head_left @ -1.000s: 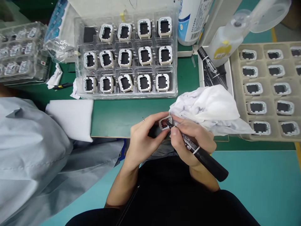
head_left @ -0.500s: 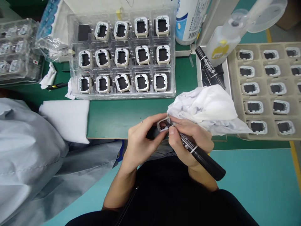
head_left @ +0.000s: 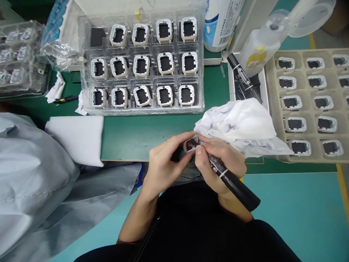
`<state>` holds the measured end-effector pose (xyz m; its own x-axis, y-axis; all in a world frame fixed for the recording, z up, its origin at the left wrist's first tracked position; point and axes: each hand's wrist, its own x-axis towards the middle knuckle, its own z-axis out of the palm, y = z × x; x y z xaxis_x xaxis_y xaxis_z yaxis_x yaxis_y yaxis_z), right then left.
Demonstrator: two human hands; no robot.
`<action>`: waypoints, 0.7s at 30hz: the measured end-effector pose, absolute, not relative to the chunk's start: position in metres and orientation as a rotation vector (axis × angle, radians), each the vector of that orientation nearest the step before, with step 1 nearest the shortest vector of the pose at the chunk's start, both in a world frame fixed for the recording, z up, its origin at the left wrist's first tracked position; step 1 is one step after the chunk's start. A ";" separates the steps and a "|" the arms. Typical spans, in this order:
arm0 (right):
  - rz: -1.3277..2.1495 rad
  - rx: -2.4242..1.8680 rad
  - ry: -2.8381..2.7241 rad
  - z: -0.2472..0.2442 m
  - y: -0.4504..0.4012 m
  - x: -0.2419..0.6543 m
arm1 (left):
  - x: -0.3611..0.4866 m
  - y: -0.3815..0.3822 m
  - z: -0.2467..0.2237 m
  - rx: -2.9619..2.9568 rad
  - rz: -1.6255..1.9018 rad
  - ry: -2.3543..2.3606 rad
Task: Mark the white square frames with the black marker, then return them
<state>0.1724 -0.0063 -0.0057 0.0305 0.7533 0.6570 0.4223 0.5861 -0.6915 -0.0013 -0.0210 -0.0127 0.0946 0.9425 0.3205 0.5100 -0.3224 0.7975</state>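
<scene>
Between the fingers and thumb of my left hand [head_left: 165, 158] is a small pale watch-case-like frame [head_left: 187, 146], tilted on its side. My right hand [head_left: 222, 160] is closed round a black marker pen [head_left: 231, 183], whose tip end points into the frame's opening. The tip itself is partly hidden by my fingers. Both hands are close together over the front edge of the green table [head_left: 131, 136]. A crumpled white cloth [head_left: 237, 122] lies just beyond my right hand.
A clear plastic tray [head_left: 141, 111] of similar frames stands at the back, a beige tray [head_left: 300, 91] of them at right. A second marker [head_left: 241, 74] rests by a white bottle [head_left: 259, 51]. A folded white cloth [head_left: 76, 138] lies near a person's grey sleeve [head_left: 35, 174].
The marker has tilted slightly, its rear end shifting a little down and left. Both hands keep almost the same place and the same hold.
</scene>
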 end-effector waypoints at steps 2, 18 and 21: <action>0.356 -1.033 -1.570 -0.005 -0.006 0.173 | -0.001 -0.021 -0.013 1.866 1.143 1.420; 0.323 -1.033 -1.525 -0.007 -0.006 0.169 | 0.001 -0.019 -0.013 1.807 1.175 1.350; 0.318 -1.007 -1.551 -0.007 -0.005 0.171 | 0.000 -0.019 -0.013 1.795 1.164 1.345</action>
<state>0.1711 -0.0054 -0.0067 0.0742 0.7387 0.6699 0.4152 0.5879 -0.6943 0.0001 -0.0192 -0.0129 0.0994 0.9526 0.2875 0.4213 -0.3020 0.8552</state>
